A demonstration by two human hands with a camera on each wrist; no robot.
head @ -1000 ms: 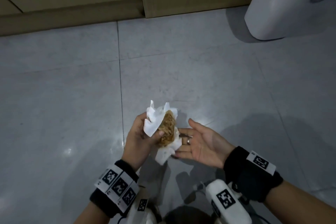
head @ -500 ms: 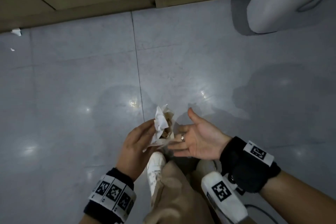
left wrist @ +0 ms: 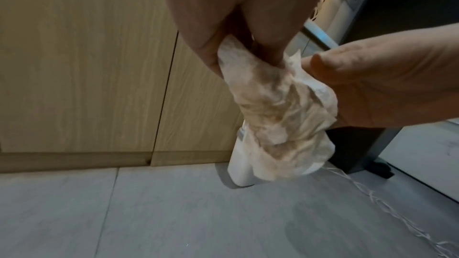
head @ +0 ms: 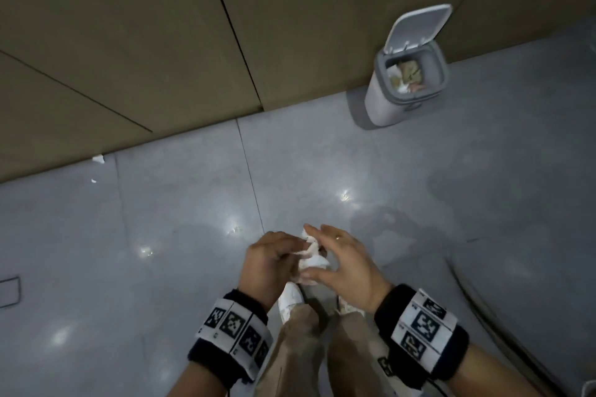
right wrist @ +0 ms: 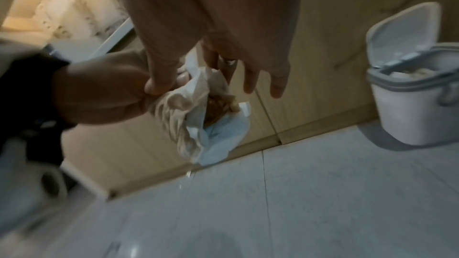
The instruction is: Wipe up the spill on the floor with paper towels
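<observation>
a pale grey tiled floor (head: 419, 190) runs up to a wall of wood-grain cabinet doors (head: 161, 42), and against their base stands a small white bin (head: 403, 97) with its lid flipped up and crumpled rubbish already inside. well back from the bin, over the person's own shoes, the left hand (head: 267, 264) has its fingers and thumb curled tight round the gathered neck of a soiled paper towel wad (left wrist: 278, 109), which hangs below the grip like a pouch, stained brown through its folds. the right hand (head: 342, 264) is spread and relaxed, fingers mostly straight, its thumb touching the side of the wad nearer the bin without closing on it; it has hold of nothing. the right wrist view, though blurred, shows brown matter sitting in an open fold of the wad (right wrist: 216, 105) on the side facing the bin, so the bundle is not sealed. the step in hand looks like bundling the mess for disposal, and doing it well probably means turning that open fold upward or folding a clean flap over it, with the right hand cupped underneath, before carrying it toward the bin. squeezing harder would likely press liquid out. a dull wet-looking patch (head: 387, 226) lies on the floor between the hands and the bin, so another pass with a fresh towel seems needed. two white scraps (head: 98, 158) lie by the cabinet base, far from the bin.
</observation>
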